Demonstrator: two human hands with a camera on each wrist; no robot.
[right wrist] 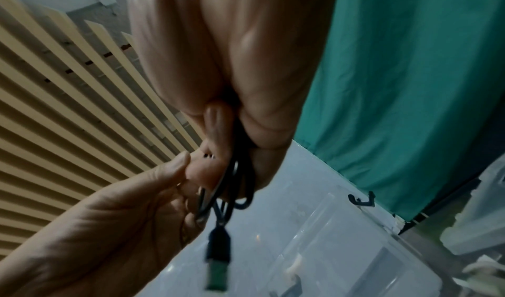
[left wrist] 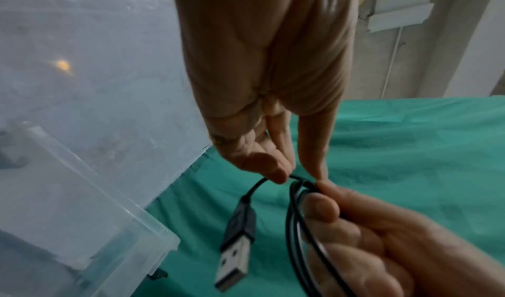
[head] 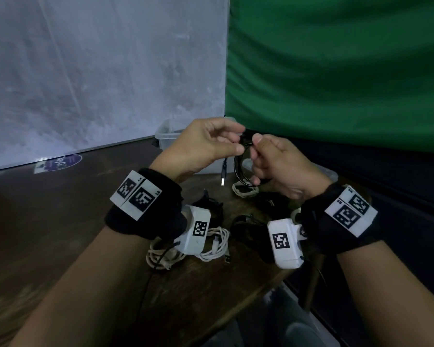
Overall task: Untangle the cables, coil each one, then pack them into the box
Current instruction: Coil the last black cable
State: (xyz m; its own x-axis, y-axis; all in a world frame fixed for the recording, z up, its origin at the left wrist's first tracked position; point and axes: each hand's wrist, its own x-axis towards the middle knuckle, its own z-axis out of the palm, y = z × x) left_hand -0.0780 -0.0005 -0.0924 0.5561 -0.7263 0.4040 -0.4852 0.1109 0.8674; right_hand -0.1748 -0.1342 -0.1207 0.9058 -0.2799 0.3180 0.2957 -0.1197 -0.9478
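Both hands are raised above the table with a black USB cable (head: 238, 169) between them. My right hand (head: 254, 152) grips its coiled loops (left wrist: 293, 226) in curled fingers, thumb on top. My left hand (head: 238, 142) pinches the free end (left wrist: 291, 177) between thumb and fingertip, right beside the right thumb. The USB plug (head: 223, 181) dangles below the left hand, and it also shows in the wrist views as the plug (left wrist: 235, 256) and the plug (right wrist: 218, 258). The clear plastic box (head: 166, 136) stands just behind the hands; the box (left wrist: 109, 226) is open.
On the dark wooden table (head: 60, 221) lie a loose white cable bundle (head: 214, 244), a small coiled beige cable (head: 243, 193) and a heap of black cables (head: 246, 222). A white panel and a green cloth (head: 336, 71) stand behind. The table edge runs at lower right.
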